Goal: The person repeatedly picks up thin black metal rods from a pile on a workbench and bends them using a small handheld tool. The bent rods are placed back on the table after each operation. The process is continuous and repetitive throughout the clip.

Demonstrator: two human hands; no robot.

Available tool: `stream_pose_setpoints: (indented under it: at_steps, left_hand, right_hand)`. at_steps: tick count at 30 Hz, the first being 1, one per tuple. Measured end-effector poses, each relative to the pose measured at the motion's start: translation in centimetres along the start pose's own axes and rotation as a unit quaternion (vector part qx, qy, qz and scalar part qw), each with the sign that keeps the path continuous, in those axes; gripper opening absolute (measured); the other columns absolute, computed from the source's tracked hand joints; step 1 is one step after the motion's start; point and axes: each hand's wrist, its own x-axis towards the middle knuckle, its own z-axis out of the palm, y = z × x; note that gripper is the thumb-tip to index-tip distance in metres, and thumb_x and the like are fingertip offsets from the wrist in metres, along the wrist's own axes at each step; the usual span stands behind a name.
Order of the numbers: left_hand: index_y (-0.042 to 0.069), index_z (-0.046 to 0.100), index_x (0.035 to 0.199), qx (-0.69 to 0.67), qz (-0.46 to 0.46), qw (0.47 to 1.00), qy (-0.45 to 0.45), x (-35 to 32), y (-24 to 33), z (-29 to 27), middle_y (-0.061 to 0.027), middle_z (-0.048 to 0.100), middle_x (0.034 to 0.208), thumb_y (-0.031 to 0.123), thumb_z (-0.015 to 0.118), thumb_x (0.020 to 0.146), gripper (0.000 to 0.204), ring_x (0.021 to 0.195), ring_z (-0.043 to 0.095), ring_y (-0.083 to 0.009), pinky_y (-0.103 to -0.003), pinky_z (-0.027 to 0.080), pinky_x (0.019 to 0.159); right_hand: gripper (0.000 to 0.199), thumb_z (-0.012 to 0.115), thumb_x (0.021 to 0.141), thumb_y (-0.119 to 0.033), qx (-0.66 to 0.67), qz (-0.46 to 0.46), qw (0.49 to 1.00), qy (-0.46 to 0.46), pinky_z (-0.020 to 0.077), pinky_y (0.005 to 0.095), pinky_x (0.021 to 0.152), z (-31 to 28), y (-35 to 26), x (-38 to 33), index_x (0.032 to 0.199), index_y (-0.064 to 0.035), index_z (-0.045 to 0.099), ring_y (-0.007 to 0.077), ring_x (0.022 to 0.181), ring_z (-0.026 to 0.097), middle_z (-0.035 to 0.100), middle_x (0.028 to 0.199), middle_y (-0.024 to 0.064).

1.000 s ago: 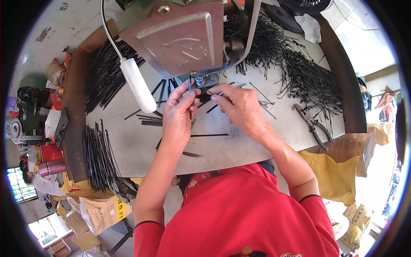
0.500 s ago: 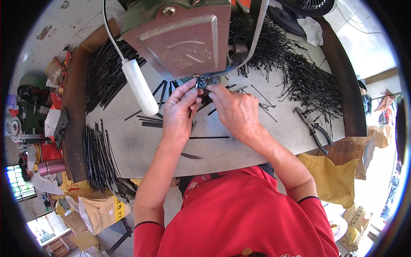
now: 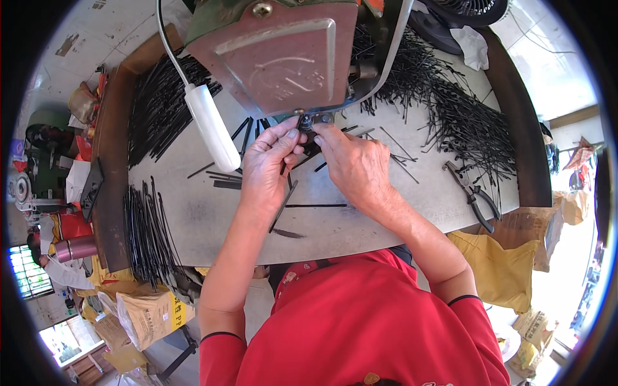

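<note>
Under the head of a green and dull-red machine [image 3: 277, 61], my two hands work close together. My left hand [image 3: 270, 157] is closed in a pinch, thumb against forefinger, at a small dark metal fitting [image 3: 307, 121] below the head. A thin dark piece shows between its fingers; its kind is unclear. My right hand [image 3: 357, 161] is closed, its forefinger and thumb at the right side of the same fitting. Whatever its fingertips hold is hidden. Below my left wrist, a thin black strip [image 3: 283, 207] slants across the tabletop [image 3: 360, 228].
Bundles of black rods [image 3: 158, 116] and looped black strips [image 3: 147, 231] lie at the left. A tangled black heap [image 3: 463, 119] covers the right. Pliers [image 3: 473, 196] lie near the right edge. A white lamp [image 3: 212, 128] hangs beside the machine; a fan [image 3: 467, 13] stands behind.
The slanting black strip below my left wrist shows more fully. Both hands stay almost in place at the fitting. The whole view has shifted slightly.
</note>
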Motion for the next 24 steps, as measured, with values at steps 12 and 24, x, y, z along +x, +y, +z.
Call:
stream_pose_setpoints:
  at_steps: [12, 24]
  left_hand:
    - [-0.002, 0.061, 0.113, -0.037, -0.009, 0.999, 0.038, -0.9, -1.2, 0.5, -0.0059, 0.065, 0.088, 0.005, 0.064, 0.087, 0.027, 0.07, 0.054, -0.0059, -0.016, 0.044, 0.063]
    - [-0.001, 0.06, 0.115, -0.037, -0.017, 0.998, 0.047, -0.9, -1.2, 0.7, -0.0042, 0.064, 0.087, 0.005, 0.061, 0.088, 0.027, 0.07, 0.054, -0.0059, -0.017, 0.045, 0.065]
  right_hand:
    - [0.014, 0.058, 0.083, -0.011, 0.035, 0.0, 0.999, 0.038, 0.0454, 0.0398, 0.043, 1.1, 0.3, -0.9, 0.097, -0.0095, 0.057, 0.0295, 0.05, 0.061, 0.064, 0.065, 0.0081]
    - [0.016, 0.059, 0.086, -0.013, 0.051, 0.012, 0.998, 0.027, 0.0463, 0.04, 0.046, 1.4, 0.3, -0.5, 0.102, -0.0117, 0.058, 0.0301, 0.052, 0.061, 0.063, 0.065, 0.0102]
